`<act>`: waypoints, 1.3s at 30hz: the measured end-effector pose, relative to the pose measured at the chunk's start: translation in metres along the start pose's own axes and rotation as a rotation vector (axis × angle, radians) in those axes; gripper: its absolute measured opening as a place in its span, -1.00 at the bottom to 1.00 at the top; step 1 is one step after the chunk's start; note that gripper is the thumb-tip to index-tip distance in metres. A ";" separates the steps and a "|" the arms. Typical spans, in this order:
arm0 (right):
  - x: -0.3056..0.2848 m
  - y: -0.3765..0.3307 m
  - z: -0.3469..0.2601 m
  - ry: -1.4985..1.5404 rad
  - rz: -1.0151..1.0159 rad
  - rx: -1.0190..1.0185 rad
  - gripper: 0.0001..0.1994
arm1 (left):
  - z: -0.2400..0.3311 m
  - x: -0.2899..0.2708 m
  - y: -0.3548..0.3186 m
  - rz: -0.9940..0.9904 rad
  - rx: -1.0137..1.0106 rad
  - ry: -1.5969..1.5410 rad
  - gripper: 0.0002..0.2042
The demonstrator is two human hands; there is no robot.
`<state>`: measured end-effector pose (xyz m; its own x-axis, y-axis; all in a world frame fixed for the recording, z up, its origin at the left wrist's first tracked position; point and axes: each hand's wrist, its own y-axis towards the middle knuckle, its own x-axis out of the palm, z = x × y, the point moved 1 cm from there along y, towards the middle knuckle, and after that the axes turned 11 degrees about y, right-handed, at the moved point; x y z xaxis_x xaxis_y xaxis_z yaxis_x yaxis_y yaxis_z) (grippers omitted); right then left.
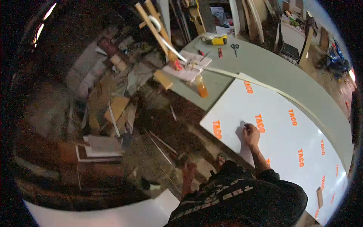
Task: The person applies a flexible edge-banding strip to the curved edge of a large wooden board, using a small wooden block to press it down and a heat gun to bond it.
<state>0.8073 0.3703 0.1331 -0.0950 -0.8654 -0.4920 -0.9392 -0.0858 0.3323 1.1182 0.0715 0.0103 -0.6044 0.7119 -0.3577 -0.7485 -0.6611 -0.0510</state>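
My right hand (251, 135) is over a large white panel (280, 128) with orange print, near its left edge. Its fingers are curled together, and whatever they may hold is too small to make out. A shadow falls on the panel beside the hand. My left hand (190, 167) hangs low in front of me, off the panel and above the littered floor. It is dark and blurred, so its fingers do not show clearly. A short brown strip (320, 197) lies on the panel at the lower right.
The panel rests on a grey-green table (261, 56). A long pale strip (261, 84) runs along the panel's far side. Scissors (235, 49), a yellow tool (219, 40), and a bottle of orange liquid (202, 89) stand farther back. Scrap boards (115, 109) litter the floor at left.
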 end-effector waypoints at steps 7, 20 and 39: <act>0.072 0.096 -0.025 0.051 -0.101 0.068 -0.77 | 0.199 0.047 0.249 -0.343 0.227 0.191 -0.04; 0.106 0.121 -0.014 -0.136 0.346 0.358 -0.86 | 0.262 0.163 0.491 -0.763 0.391 0.101 -0.30; 0.108 0.127 0.005 -0.264 0.522 0.508 -0.85 | 0.141 0.037 0.648 -0.231 0.342 0.285 -0.30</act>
<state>0.6758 0.2679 0.1182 -0.5824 -0.5797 -0.5700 -0.7813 0.5927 0.1955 0.5724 -0.2976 0.0958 -0.3494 0.7060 -0.6160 -0.9294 -0.3445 0.1323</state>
